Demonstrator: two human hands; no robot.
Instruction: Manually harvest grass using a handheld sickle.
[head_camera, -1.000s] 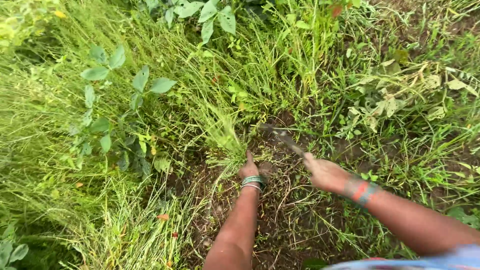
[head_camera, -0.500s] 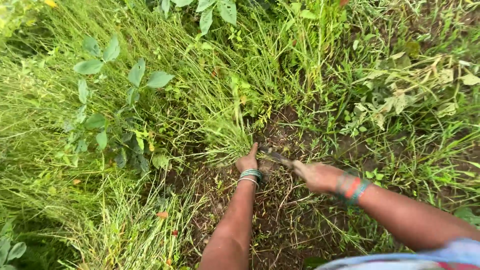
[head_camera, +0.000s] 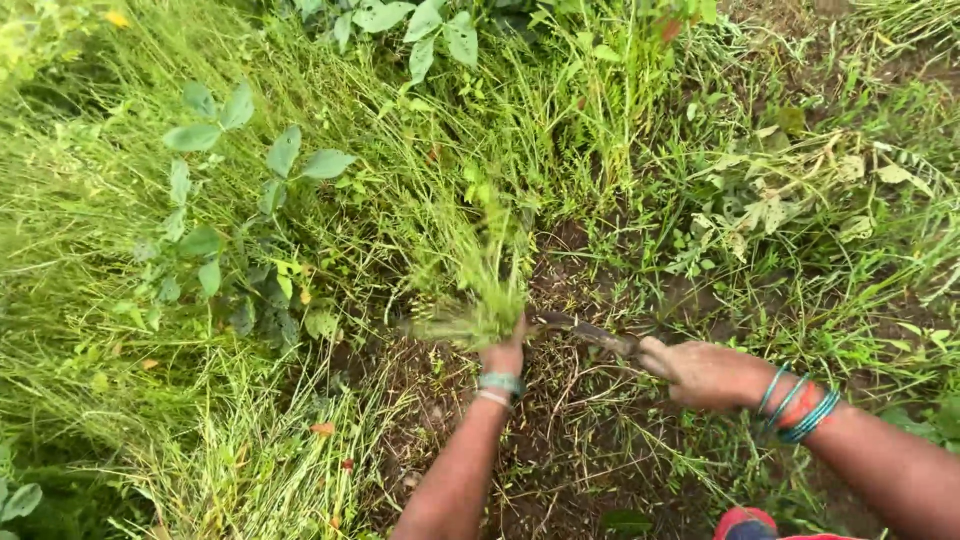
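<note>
My left hand is closed around a bunch of green grass and holds it upright above the dark soil. My right hand grips the handle of a small sickle; its dark blade reaches left to the base of the held grass, just beside my left hand. Bangles circle both wrists, teal and orange on the right.
Dense long grass fills the left side. A broad-leaved plant stands left of my hands and another at the top. Bare dark soil with cut stalks lies under my arms. Dry leaves lie at the right.
My left hand has lifted the gripped grass bunch up and slightly away from the ground. The sickle blade has come in under the bunch, next to my left hand.
</note>
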